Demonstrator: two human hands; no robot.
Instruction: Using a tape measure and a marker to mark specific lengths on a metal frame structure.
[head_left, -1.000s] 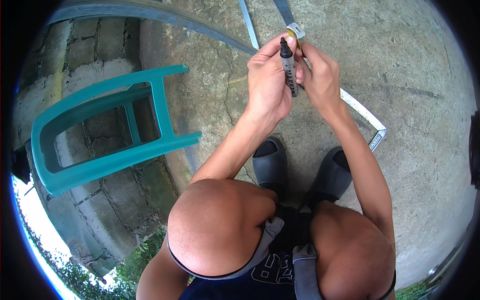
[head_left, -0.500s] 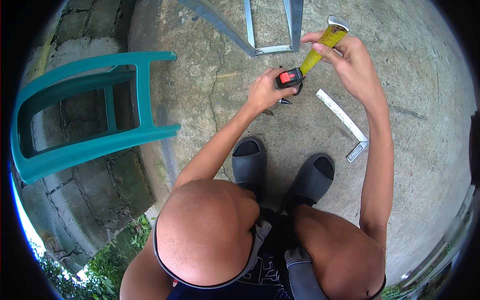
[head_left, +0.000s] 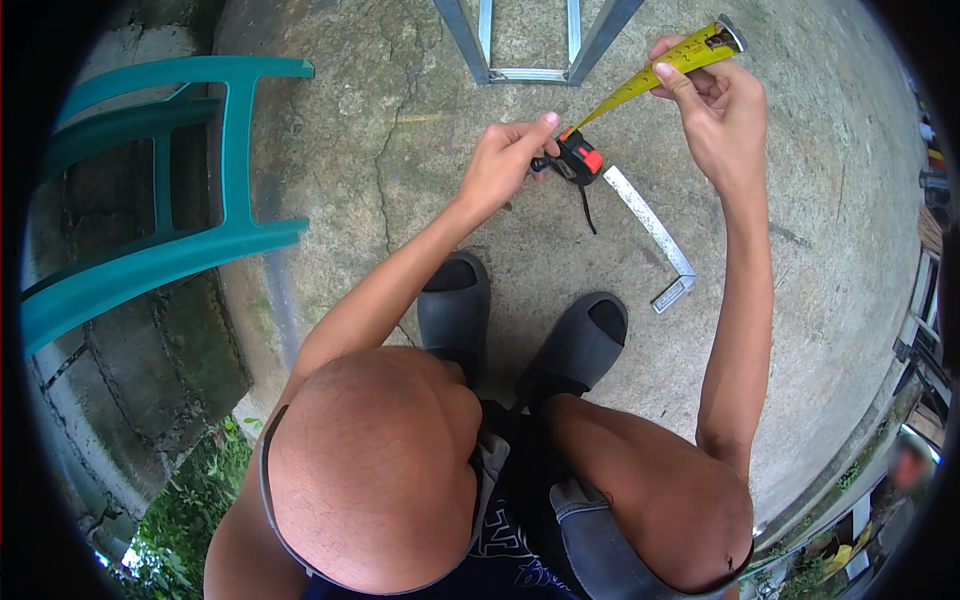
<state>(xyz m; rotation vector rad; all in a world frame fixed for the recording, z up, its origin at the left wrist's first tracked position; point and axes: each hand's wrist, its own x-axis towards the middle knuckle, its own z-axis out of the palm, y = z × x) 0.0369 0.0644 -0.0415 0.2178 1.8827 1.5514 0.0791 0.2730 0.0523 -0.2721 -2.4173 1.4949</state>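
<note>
Left hand: the left hand [head_left: 505, 160] is gripping the left side of the tape measure case [head_left: 577, 157]; a dark, narrow end, perhaps of a marker, is showing beside the fingers, the rest hidden.
Right hand: the right hand [head_left: 712, 95] is pinching the yellow tape [head_left: 645, 82] between thumb and fingers, near its free end.
Tape: the yellow strip is slanting up and rightward from the black-and-red case, its metal hook [head_left: 733, 33] sticking out past the right hand.
Strap: a thin black strap [head_left: 588, 210] is hanging from the case.
Square: an L-shaped metal square [head_left: 645, 220] is lying on the concrete floor [head_left: 820, 310], between the two forearms.
Metal frame: a grey frame [head_left: 530, 76] is resting beyond the hands, running out of view at the top.
Feet: two dark slip-on sandals [head_left: 585, 345] are standing on the floor, nearer than the square.
Left side: a green plastic seat [head_left: 238, 150] is showing beside grey blocks [head_left: 120, 400].
</note>
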